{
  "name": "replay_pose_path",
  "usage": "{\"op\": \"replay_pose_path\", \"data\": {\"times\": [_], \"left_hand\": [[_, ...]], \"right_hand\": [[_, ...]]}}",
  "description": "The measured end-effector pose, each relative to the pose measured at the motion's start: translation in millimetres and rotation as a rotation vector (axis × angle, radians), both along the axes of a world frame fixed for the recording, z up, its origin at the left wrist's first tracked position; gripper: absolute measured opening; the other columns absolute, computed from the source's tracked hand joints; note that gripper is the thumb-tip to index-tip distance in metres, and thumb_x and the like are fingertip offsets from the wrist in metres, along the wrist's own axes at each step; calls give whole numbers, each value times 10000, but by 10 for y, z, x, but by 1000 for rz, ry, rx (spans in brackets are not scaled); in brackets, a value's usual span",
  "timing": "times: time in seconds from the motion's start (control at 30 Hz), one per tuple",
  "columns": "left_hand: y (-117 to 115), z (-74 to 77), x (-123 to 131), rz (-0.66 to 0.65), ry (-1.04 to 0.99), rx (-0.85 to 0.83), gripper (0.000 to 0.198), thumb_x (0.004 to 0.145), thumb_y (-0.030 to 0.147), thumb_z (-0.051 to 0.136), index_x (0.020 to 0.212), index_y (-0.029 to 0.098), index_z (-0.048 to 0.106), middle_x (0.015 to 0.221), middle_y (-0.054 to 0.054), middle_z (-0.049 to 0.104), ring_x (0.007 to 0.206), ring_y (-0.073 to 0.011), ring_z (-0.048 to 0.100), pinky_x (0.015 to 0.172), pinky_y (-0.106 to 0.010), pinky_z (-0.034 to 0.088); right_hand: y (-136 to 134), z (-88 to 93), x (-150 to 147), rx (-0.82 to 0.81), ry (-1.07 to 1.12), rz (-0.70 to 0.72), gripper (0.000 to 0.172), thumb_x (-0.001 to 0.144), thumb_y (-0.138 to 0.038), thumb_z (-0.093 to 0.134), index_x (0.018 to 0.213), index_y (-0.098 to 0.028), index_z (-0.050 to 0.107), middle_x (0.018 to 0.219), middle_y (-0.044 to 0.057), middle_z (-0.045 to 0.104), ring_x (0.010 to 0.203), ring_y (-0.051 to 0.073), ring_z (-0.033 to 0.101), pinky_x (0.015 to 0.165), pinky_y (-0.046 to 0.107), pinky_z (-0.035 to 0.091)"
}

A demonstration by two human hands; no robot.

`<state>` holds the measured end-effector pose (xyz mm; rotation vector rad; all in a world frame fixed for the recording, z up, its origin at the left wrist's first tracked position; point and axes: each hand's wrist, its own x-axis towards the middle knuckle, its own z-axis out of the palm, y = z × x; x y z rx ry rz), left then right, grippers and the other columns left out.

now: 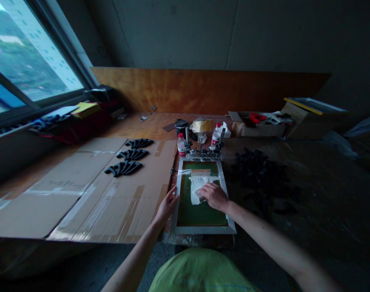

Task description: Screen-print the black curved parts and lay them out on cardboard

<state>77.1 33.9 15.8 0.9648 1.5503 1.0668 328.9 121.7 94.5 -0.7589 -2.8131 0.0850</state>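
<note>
In front of me lies a screen printing frame [204, 230] with a silver rim and a green mesh, hinged to metal clamps [203, 153] at its far end. My left hand [167, 206] grips its left rim, the fingertips at the edge. Over the mesh, my right hand [214, 196] is closed on a small pale flat piece [197, 194], whose exact kind I cannot make out. White ink [194, 185] spreads under and around that piece. A brownish strip [201, 172] lies across the mesh just beyond the white patch.
Three black curved parts [124, 168] lie in a row on flattened cardboard [112, 207] at left. A heap of black parts [261, 172] is at right. Red-capped bottles [181, 145], a black tub [181, 127], a tape roll [202, 125] and an open box [261, 129] stand behind.
</note>
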Motion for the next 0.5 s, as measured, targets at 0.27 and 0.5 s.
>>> {"op": "replay_pose_path", "data": {"times": [0.27, 0.5], "left_hand": [[-59, 223, 53, 42, -70, -26, 882, 739, 585, 635, 1472, 178, 357, 746, 17, 618, 587, -111, 547, 520, -206, 393], [-34, 1003, 101, 177, -150, 95, 574, 710, 622, 665, 1014, 135, 688, 753, -10, 652, 623, -125, 569, 559, -213, 430]], "right_hand": [[135, 175, -136, -145, 91, -104, 287, 846, -311, 664, 1128, -267, 642, 957, 6, 709, 886, 177, 639, 769, 269, 464], [955, 613, 194, -157, 439, -551, 444, 903, -442, 550, 1299, -242, 568, 926, 53, 711, 776, 186, 652, 687, 274, 468]]}}
